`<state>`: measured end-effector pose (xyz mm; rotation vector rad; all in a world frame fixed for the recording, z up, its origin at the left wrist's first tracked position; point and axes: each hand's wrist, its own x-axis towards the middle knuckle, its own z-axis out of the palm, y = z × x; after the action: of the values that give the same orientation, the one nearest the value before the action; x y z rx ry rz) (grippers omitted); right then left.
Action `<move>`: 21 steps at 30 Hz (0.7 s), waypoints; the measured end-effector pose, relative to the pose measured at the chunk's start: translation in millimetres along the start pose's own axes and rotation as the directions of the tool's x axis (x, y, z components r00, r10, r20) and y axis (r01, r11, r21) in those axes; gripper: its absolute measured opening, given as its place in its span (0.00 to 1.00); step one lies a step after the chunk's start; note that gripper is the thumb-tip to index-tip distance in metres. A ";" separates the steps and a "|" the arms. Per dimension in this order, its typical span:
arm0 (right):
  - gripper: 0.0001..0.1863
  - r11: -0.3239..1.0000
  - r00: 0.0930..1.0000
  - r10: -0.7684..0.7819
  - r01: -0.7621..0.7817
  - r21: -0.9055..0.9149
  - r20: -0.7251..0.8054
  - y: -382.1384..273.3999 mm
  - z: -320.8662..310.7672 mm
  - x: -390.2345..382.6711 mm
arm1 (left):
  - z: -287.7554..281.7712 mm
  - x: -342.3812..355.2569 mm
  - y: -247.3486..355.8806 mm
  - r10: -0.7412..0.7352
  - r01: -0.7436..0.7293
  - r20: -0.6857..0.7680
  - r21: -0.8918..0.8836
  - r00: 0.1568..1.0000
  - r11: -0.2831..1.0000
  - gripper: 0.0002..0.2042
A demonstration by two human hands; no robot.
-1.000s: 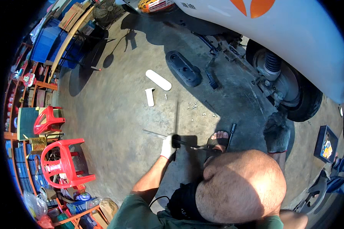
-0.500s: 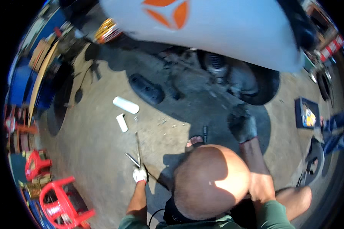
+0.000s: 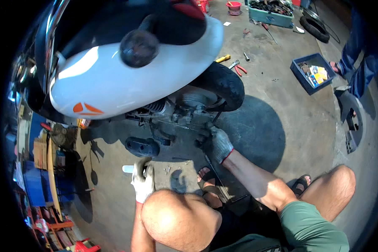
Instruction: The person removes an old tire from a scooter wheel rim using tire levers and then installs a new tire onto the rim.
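Note:
A white scooter (image 3: 126,90) with an orange emblem stands in front of me, its engine (image 3: 159,109) and rear wheel (image 3: 224,86) showing below the body. My right hand (image 3: 219,145), in a soiled grey glove, reaches to the lower engine side near the wheel. Its blackened fingers blend into the shadow, so what they touch or hold cannot be made out. Beside my left knee, my left hand (image 3: 143,182) wears a white glove, fingers bent and apart, with no object seen in it. A white cylinder (image 3: 128,169) lies just beyond it, partly covered. A black oval cover (image 3: 142,147) lies farther ahead.
Small screws (image 3: 168,169) are scattered on the floor. A long thin tool (image 3: 216,172) lies by my foot. Red-handled pliers (image 3: 240,69) and a blue crate (image 3: 313,73) of parts are on the right. A person's blue-trousered legs (image 3: 359,63) stand beside the crate.
My view has swung right and shows more of the scooter. My left hand, which held two long tools, now shows none. My right hand remains by the engine.

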<state>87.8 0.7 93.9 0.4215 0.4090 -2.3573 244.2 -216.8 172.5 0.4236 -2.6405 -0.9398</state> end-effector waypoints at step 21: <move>0.10 0.954 0.989 -0.119 0.139 -0.264 0.091 22.2 -5.2 5.4 | 164.0 243.9 162.7 0.601 -0.621 0.166 0.301 0.782 0.724 0.19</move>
<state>100.2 -16.1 83.2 0.1820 0.7312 -2.3889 -67.6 -95.4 202.0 -0.4167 -2.6959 -0.2785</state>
